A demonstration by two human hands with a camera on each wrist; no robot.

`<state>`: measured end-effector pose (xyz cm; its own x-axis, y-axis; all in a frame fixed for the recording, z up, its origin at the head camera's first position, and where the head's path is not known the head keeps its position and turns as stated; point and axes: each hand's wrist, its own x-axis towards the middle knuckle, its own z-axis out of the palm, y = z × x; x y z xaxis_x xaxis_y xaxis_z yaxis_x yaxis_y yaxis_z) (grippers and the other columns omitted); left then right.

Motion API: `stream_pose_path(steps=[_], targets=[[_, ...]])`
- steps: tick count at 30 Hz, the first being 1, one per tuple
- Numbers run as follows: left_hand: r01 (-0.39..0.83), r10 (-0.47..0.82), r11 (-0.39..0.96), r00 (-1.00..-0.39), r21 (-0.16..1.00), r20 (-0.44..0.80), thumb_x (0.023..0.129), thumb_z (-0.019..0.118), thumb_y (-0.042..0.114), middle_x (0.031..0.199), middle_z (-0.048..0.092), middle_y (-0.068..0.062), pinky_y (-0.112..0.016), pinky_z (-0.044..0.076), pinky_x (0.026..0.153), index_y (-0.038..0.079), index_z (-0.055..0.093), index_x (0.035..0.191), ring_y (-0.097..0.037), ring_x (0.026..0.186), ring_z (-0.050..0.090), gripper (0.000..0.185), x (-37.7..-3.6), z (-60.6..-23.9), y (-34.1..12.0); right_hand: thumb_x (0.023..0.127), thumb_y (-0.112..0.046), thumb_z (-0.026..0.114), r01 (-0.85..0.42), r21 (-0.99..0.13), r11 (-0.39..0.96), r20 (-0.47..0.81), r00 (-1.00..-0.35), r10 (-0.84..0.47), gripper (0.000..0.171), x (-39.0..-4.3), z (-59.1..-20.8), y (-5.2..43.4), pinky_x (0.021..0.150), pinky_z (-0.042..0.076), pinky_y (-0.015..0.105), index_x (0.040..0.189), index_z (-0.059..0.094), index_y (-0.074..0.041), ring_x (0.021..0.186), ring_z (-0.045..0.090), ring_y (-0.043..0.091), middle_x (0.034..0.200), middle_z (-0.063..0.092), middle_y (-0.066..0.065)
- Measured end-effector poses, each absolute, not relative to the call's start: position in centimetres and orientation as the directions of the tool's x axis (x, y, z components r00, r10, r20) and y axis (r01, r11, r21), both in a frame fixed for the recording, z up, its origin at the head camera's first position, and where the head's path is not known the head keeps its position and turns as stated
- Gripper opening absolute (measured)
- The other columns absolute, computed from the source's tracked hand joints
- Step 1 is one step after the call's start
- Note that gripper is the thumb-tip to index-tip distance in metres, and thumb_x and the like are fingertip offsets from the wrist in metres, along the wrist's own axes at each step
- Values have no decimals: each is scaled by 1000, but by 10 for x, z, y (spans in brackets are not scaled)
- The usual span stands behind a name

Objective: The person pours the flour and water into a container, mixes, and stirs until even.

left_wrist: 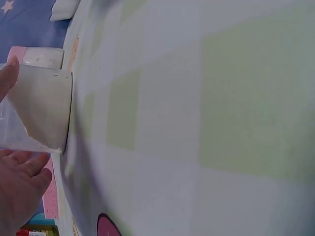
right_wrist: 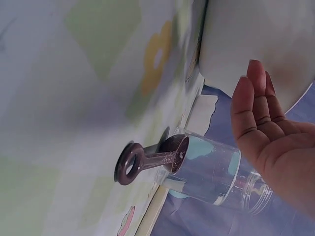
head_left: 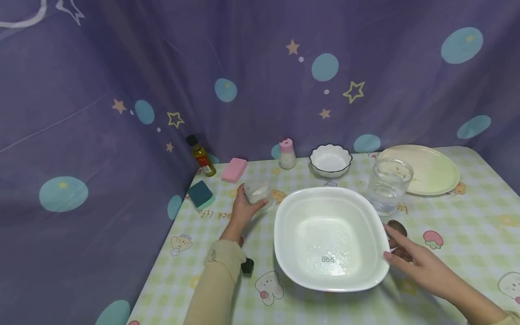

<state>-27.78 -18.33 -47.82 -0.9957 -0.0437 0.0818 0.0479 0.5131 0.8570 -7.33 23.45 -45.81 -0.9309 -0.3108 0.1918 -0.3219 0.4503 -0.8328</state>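
My left hand (head_left: pixel 243 208) holds a clear plastic tub (head_left: pixel 258 189) of white powder, thumb on one side and fingers on the other. Seen in the left wrist view, the tub (left_wrist: pixel 42 108) has its base at the tablecloth, the powder lying at a slant inside. A large white basin (head_left: pixel 331 239) sits before me. At its right edge my right hand (head_left: pixel 418 264) touches the rim with thumb and extended fingertips. From the right wrist, those straight fingers (right_wrist: pixel 261 105) appear beside the basin's outer wall (right_wrist: pixel 246 39). A brown scoop (right_wrist: pixel 155 160) lies near that hand.
Behind the basin stand a glass jar (head_left: pixel 387 189) of water, an oval plate (head_left: pixel 438 171), a scalloped bowl (head_left: pixel 330 161) and a pink-topped shaker (head_left: pixel 287 154). Farther left are a pink sponge (head_left: pixel 234 169), a dark green sponge (head_left: pixel 201 195) and an oil bottle (head_left: pixel 201 157). A black-ended object (head_left: pixel 247 265) shows beside my left forearm.
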Motion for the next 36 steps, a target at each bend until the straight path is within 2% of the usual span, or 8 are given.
stream_pose_path(steps=[7, 15, 25, 36], targets=[[57, -60, 492, -993, 869, 100, 74, 87, 27, 145, 44, -20, -45, 31, 111, 4, 29, 149, -34, 133, 41, 97, -283, -483, -180, 98, -3, 56, -321, -855, 407, 192, -925, -328, 64, -73, -460, 235, 73, 55, 23, 153, 22, 3, 88, 65, 8, 110, 63, 9], [68, -82, 481, -989, 874, 122, 73, 87, 22, 143, 46, -19, -44, 33, 110, 5, 32, 147, -33, 131, 43, 94, -283, -485, -176, 98, -5, 57, -309, -853, 421, 179, -930, -320, 66, -72, -460, 235, 73, 55, 23, 154, 22, 1, 89, 65, 7, 111, 63, 9], [87, -101, 460, -984, 884, 150, 71, 89, 21, 139, 50, -19, -44, 35, 108, 6, 42, 140, -33, 128, 47, 85, -283, -486, -176, 99, -5, 56, -299, -870, 392, 166, -926, -338, 67, -73, -459, 235, 75, 54, 22, 154, 19, 1, 90, 65, 7, 111, 62, 12], [90, -67, 479, -988, 873, 139, 72, 88, 24, 137, 52, -17, -44, 37, 107, 8, 43, 141, -31, 127, 48, 84, -279, -478, -178, 99, -5, 56, -295, -871, 393, 165, -928, -333, 68, -72, -459, 235, 76, 54, 21, 154, 18, 1, 91, 64, 7, 113, 62, 14]])
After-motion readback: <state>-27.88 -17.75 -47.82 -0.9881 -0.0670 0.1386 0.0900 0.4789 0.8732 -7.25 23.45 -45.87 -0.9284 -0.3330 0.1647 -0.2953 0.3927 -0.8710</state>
